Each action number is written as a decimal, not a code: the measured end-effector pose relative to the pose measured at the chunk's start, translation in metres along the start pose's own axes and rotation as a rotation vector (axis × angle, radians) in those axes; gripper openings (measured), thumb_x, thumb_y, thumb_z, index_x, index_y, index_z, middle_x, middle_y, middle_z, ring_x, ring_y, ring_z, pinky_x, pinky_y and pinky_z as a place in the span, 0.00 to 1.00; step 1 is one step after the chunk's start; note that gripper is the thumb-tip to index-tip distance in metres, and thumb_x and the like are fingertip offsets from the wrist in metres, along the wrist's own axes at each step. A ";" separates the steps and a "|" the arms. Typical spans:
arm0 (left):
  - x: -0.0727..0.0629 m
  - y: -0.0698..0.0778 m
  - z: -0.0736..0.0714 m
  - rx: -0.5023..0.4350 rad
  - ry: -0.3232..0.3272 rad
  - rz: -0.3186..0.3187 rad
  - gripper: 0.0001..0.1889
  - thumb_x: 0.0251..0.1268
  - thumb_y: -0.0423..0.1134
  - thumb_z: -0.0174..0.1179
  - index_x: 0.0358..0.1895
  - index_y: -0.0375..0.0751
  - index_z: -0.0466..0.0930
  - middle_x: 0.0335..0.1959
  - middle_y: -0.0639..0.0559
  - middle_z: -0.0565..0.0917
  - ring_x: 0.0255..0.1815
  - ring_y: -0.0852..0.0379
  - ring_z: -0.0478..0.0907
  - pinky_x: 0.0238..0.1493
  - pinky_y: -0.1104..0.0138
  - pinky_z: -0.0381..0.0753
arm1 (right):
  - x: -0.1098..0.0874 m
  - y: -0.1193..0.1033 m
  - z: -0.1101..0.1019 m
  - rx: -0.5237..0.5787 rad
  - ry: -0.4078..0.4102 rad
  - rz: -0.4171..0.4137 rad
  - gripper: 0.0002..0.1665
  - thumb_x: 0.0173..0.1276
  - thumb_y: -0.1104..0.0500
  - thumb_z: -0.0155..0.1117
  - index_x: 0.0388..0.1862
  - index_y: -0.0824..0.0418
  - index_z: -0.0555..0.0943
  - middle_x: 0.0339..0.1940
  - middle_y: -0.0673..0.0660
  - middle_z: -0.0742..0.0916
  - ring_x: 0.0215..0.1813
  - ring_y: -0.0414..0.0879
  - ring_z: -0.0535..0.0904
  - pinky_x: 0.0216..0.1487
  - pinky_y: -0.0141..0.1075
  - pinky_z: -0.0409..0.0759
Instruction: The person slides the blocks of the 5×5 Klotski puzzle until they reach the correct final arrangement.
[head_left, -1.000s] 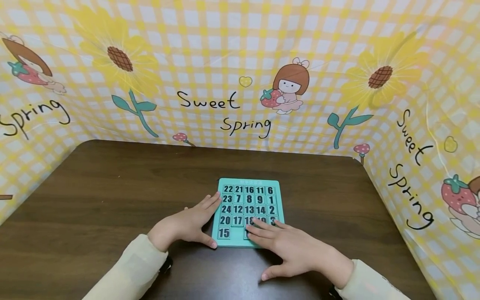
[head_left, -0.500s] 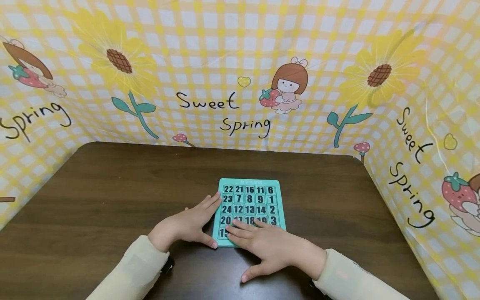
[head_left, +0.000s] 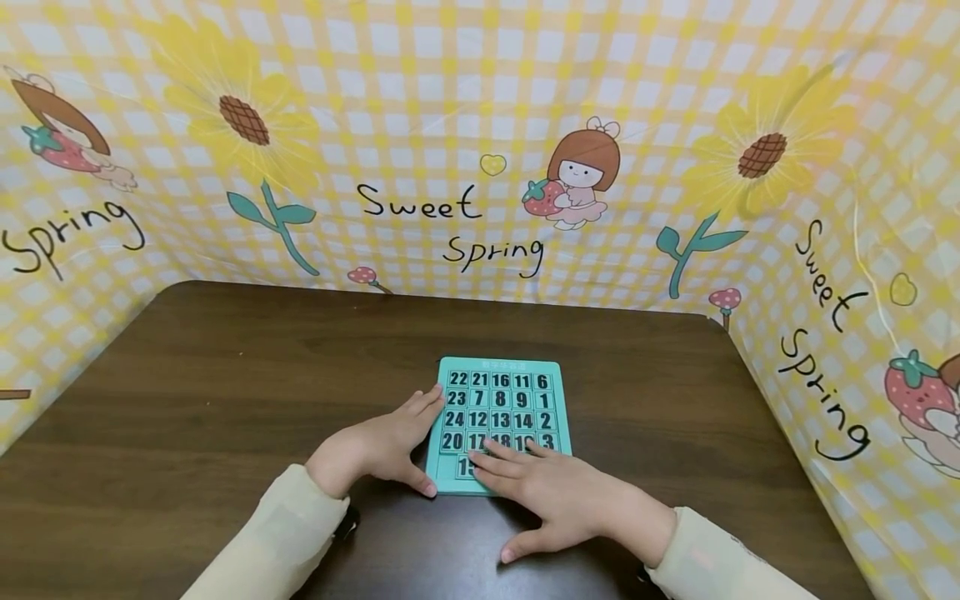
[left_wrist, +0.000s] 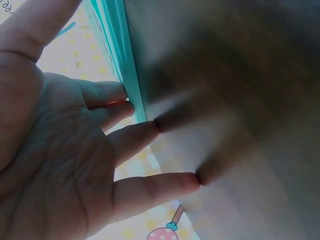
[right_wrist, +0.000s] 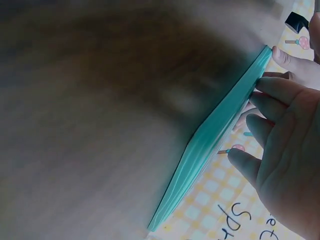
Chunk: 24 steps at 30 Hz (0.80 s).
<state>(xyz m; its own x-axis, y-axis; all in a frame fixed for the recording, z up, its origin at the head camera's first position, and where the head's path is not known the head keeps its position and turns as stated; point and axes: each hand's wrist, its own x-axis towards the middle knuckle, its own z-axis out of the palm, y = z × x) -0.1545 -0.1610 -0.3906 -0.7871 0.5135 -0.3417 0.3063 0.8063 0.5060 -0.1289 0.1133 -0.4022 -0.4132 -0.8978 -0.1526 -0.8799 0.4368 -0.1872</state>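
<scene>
A turquoise number slide puzzle [head_left: 501, 400] lies flat on the dark wooden table. My left hand [head_left: 382, 446] braces its left side, with fingertips at the upper edge and thumb at the lower left corner. Straight fingers of my right hand [head_left: 562, 500] rest over the bottom row. The tile numbered 15 [head_left: 463, 467], partly under those fingertips, sits between the first and second columns. My right palm hides the rest of that row. The left wrist view shows the left palm [left_wrist: 60, 155] beside the puzzle's edge [left_wrist: 125, 65]; the right palm [right_wrist: 295, 145] shows in the right wrist view.
The brown table [head_left: 262, 358] extends around the puzzle on every side. A yellow checked cloth [head_left: 420, 108] with sunflowers and lettering stands up behind and along both sides of it.
My right hand moved left onto the 15 tile, then back a little to the right. The 15 tile slid right from the bottom left corner. My left hand stayed at the puzzle's edge.
</scene>
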 end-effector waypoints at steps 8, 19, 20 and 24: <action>-0.003 0.000 0.003 -0.054 0.026 -0.033 0.63 0.46 0.49 0.79 0.80 0.33 0.44 0.83 0.42 0.41 0.83 0.37 0.38 0.76 0.45 0.56 | -0.007 0.005 0.000 0.052 0.001 0.029 0.51 0.67 0.25 0.50 0.80 0.53 0.60 0.82 0.47 0.60 0.83 0.49 0.50 0.74 0.59 0.61; -0.002 -0.001 0.001 -0.128 0.023 -0.044 0.61 0.46 0.44 0.79 0.80 0.34 0.45 0.83 0.42 0.41 0.83 0.37 0.37 0.77 0.44 0.54 | 0.008 0.008 -0.010 0.067 0.011 0.035 0.53 0.67 0.26 0.53 0.80 0.55 0.57 0.83 0.49 0.57 0.84 0.48 0.46 0.75 0.60 0.59; -0.002 -0.001 0.000 -0.138 0.021 -0.045 0.60 0.47 0.43 0.79 0.80 0.34 0.46 0.83 0.42 0.41 0.83 0.37 0.37 0.77 0.44 0.53 | 0.010 0.009 -0.010 0.064 0.012 0.036 0.53 0.67 0.26 0.53 0.80 0.55 0.57 0.83 0.49 0.57 0.84 0.48 0.47 0.75 0.60 0.59; 0.000 0.002 -0.001 -0.178 0.021 -0.054 0.58 0.49 0.40 0.78 0.80 0.35 0.46 0.83 0.43 0.41 0.83 0.38 0.37 0.77 0.44 0.53 | 0.018 0.008 -0.013 0.061 0.006 0.042 0.53 0.67 0.26 0.54 0.81 0.55 0.57 0.83 0.49 0.56 0.84 0.49 0.46 0.75 0.60 0.60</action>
<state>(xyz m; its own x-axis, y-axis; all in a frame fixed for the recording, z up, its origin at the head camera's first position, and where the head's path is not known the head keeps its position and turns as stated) -0.1540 -0.1599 -0.3886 -0.8115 0.4633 -0.3561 0.1657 0.7668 0.6202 -0.1467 0.0997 -0.3939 -0.4512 -0.8787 -0.1555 -0.8456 0.4767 -0.2400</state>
